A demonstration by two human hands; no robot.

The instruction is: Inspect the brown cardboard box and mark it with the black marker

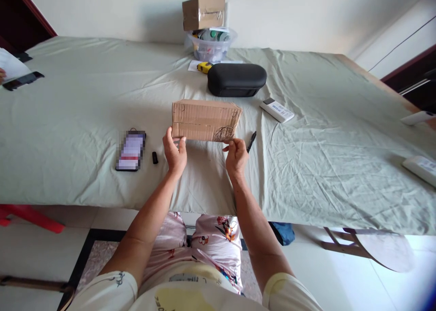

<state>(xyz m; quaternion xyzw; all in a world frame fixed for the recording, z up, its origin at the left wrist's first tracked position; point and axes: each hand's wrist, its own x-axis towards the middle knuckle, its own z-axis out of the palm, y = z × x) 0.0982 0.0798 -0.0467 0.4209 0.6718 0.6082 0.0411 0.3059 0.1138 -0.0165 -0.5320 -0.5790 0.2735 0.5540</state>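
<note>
"One cardboard box (pixel 206 116), held up at the middle of the cloth-covered worktop (pixel 102 88). How is it gripped?"

"Left grip (pixel 175 152) closed on the lower left corner, thumb at the bottom edge. Right grip (pixel 236 156) pinching the bottom edge near the other corner."

"Markings?"

"Dark scribble (pixel 224 134) on the front face, lower right, by the right thumb. Small curved marks at the upper corners. Cannot tell whether the box touches the worktop."

"Close by?"

"Black pen (pixel 252 141) lying just beside the right grip. Small black piece (pixel 155 157) to the left of the left grip. Then a phone (pixel 131 150), screen lit but blurred."

"Farther off?"

"Black case (pixel 236 80) beyond the box. White pack (pixel 277 110) to the right of it and nearer, dark at one end. Yellow tape measure (pixel 205 67) at the case's left end. Behind those, a clear tub (pixel 200 54) full of odds and ends, a brown carton (pixel 211 13) on top."

"Edges?"

"Far left, another person's hand (pixel 2 75) at a white sheet (pixel 15 66). Lower right, past the worktop, a round-seated stool (pixel 384 252)."
</note>
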